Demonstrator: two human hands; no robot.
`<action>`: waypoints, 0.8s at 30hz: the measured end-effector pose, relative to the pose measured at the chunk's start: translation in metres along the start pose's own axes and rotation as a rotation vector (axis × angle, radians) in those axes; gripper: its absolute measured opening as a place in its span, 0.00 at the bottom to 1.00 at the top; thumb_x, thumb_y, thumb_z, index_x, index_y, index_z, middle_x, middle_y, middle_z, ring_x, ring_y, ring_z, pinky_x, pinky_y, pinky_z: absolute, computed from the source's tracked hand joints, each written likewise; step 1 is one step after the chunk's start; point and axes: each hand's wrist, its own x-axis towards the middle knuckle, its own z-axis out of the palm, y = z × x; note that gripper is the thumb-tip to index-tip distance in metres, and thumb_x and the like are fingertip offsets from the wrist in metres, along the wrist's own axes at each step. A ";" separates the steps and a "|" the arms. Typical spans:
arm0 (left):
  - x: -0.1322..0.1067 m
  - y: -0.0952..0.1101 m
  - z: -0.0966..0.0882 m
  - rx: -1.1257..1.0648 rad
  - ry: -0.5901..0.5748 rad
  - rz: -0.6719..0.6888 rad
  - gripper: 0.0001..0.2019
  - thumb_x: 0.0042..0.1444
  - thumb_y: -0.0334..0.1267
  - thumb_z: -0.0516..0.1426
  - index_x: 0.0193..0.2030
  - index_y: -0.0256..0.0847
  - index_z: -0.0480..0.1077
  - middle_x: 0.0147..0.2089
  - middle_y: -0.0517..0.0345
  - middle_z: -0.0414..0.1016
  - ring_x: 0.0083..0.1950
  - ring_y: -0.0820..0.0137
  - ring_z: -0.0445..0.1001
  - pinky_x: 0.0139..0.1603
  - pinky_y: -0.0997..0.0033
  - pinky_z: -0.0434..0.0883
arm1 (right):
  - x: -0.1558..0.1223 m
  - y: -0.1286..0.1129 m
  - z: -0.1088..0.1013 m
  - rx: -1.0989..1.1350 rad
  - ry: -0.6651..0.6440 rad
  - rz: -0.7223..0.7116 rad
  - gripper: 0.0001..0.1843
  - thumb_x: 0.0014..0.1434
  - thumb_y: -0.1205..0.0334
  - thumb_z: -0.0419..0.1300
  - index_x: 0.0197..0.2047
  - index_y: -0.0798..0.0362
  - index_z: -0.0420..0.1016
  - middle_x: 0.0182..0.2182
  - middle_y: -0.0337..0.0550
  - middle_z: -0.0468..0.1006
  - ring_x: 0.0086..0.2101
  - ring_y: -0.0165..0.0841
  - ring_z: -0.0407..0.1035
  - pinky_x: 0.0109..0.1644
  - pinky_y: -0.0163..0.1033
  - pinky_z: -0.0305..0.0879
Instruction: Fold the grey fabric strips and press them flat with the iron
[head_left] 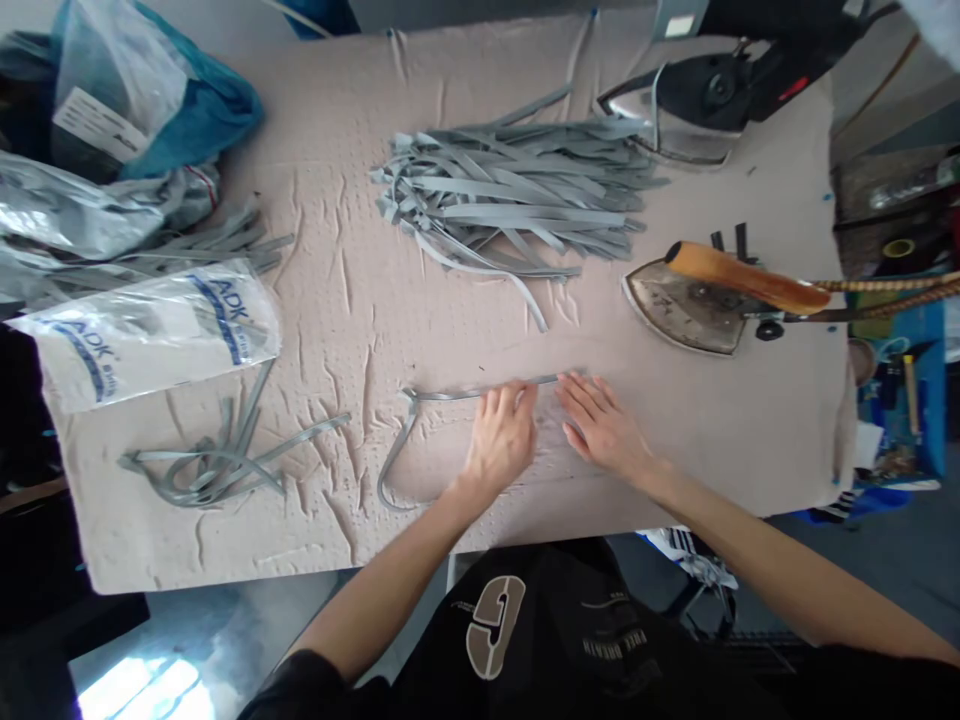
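Grey strap was pinched by the curled left hand, its loop laid toward nine o'clock; it was touched by the right hand, fingers extended flat, at that hand's eleven o'clock.

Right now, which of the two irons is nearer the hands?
The orange-handled iron; the black-bodied iron sits farther from them, beyond it.

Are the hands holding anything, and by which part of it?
Near one end of a gray strip, the left hand has fingers on it, the right hand fingertips farther along. Pinched or just pressed can't be told.
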 end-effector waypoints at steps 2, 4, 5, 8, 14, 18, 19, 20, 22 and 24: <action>0.008 0.010 0.015 -0.012 -0.071 0.037 0.25 0.63 0.28 0.50 0.67 0.36 0.64 0.62 0.40 0.71 0.55 0.54 0.71 0.56 0.52 0.70 | 0.000 0.001 0.005 -0.008 -0.030 -0.005 0.30 0.70 0.62 0.49 0.72 0.65 0.61 0.71 0.56 0.60 0.71 0.45 0.52 0.75 0.58 0.50; 0.013 0.012 0.025 0.002 -0.125 0.044 0.27 0.63 0.28 0.50 0.69 0.35 0.62 0.63 0.39 0.70 0.57 0.54 0.71 0.58 0.51 0.70 | -0.001 0.003 0.007 -0.012 -0.059 -0.006 0.30 0.71 0.62 0.49 0.72 0.65 0.60 0.72 0.54 0.59 0.72 0.45 0.52 0.75 0.59 0.50; 0.014 0.012 0.028 0.015 -0.142 0.047 0.27 0.63 0.29 0.50 0.70 0.34 0.61 0.64 0.39 0.70 0.58 0.54 0.71 0.59 0.51 0.69 | -0.002 0.004 0.007 -0.009 -0.072 -0.007 0.30 0.71 0.62 0.49 0.73 0.65 0.60 0.72 0.53 0.59 0.72 0.45 0.51 0.75 0.60 0.49; 0.012 0.008 0.031 0.049 -0.173 0.067 0.28 0.65 0.31 0.50 0.71 0.34 0.60 0.66 0.38 0.69 0.63 0.53 0.69 0.64 0.50 0.67 | -0.005 0.006 0.007 0.015 -0.105 0.002 0.31 0.70 0.62 0.49 0.74 0.62 0.58 0.73 0.51 0.56 0.73 0.45 0.48 0.75 0.62 0.49; 0.005 0.004 0.034 0.061 -0.159 0.120 0.28 0.66 0.31 0.50 0.72 0.34 0.60 0.68 0.39 0.68 0.69 0.54 0.66 0.71 0.49 0.62 | -0.010 0.010 0.007 0.020 -0.122 0.006 0.31 0.70 0.63 0.49 0.74 0.60 0.59 0.73 0.49 0.56 0.73 0.46 0.46 0.75 0.63 0.48; 0.002 0.002 0.036 0.069 -0.117 0.138 0.27 0.67 0.31 0.49 0.72 0.31 0.60 0.67 0.39 0.70 0.68 0.55 0.67 0.71 0.51 0.62 | -0.015 0.015 0.007 0.024 -0.113 -0.011 0.30 0.70 0.64 0.49 0.73 0.59 0.61 0.72 0.50 0.58 0.73 0.45 0.47 0.75 0.63 0.49; 0.002 0.003 0.037 0.069 -0.114 0.135 0.27 0.67 0.31 0.49 0.72 0.31 0.60 0.66 0.38 0.70 0.68 0.55 0.67 0.71 0.51 0.62 | -0.015 0.016 0.007 0.030 -0.118 -0.010 0.30 0.70 0.64 0.49 0.74 0.58 0.61 0.72 0.50 0.58 0.73 0.45 0.47 0.75 0.63 0.49; 0.003 0.003 0.037 0.068 -0.117 0.131 0.27 0.68 0.32 0.49 0.73 0.31 0.60 0.66 0.38 0.71 0.67 0.55 0.67 0.71 0.50 0.62 | -0.016 0.016 0.008 0.037 -0.124 -0.007 0.30 0.70 0.64 0.49 0.74 0.57 0.61 0.72 0.50 0.58 0.73 0.45 0.48 0.75 0.63 0.49; 0.004 0.006 0.038 0.071 -0.126 0.121 0.27 0.68 0.32 0.49 0.73 0.31 0.59 0.66 0.38 0.71 0.67 0.54 0.67 0.70 0.49 0.62 | -0.016 0.017 0.008 0.042 -0.128 -0.003 0.31 0.70 0.64 0.50 0.74 0.56 0.60 0.72 0.50 0.58 0.73 0.45 0.48 0.75 0.63 0.50; 0.006 0.010 0.038 0.084 -0.128 0.121 0.26 0.69 0.32 0.47 0.73 0.31 0.59 0.66 0.38 0.70 0.67 0.54 0.67 0.70 0.47 0.61 | -0.016 0.018 0.009 0.027 -0.110 -0.009 0.31 0.70 0.63 0.50 0.74 0.57 0.60 0.72 0.50 0.59 0.73 0.45 0.48 0.75 0.63 0.49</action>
